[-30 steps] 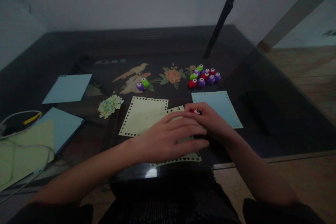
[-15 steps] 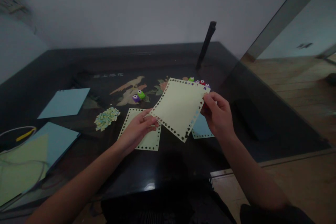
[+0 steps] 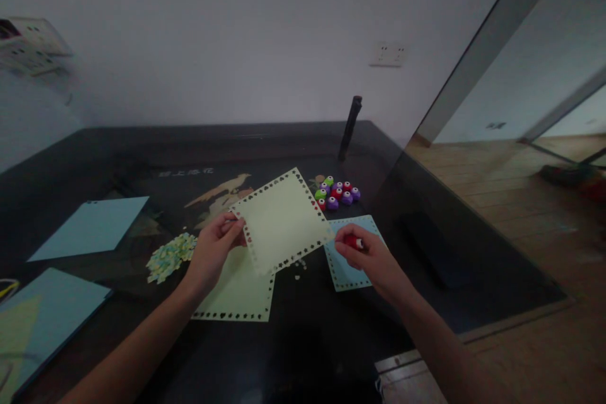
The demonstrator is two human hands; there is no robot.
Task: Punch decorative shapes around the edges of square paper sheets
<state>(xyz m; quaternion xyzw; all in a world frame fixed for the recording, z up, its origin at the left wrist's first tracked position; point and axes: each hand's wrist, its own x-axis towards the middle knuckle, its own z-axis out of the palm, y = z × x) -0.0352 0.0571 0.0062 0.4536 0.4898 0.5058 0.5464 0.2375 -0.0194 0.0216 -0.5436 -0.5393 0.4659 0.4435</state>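
My left hand (image 3: 218, 246) is closed on the left edge of a pale green paper sheet (image 3: 284, 218), whose border is punched with small shaped holes. The sheet is held tilted above the table. At its right corner my right hand (image 3: 362, 255) is closed around a small red craft punch (image 3: 353, 242) with a white end. Whether the punch bites the paper, I cannot tell. Beneath lies a second punched green sheet (image 3: 237, 290), partly covered by the held one. Under my right hand is a blue sheet (image 3: 353, 273) with a punched border.
Several red, green and purple craft punches (image 3: 337, 192) cluster behind the sheets. A heap of paper bits (image 3: 170, 257) lies left, with blue sheets (image 3: 95, 224) beyond. A black upright stick (image 3: 350, 128) stands at the back, and a dark flat object (image 3: 435, 249) lies right.
The held sheet has turned and moved left and down in view. My right hand has shifted to its corner, and the red punch now shows in it. The view has tilted up.
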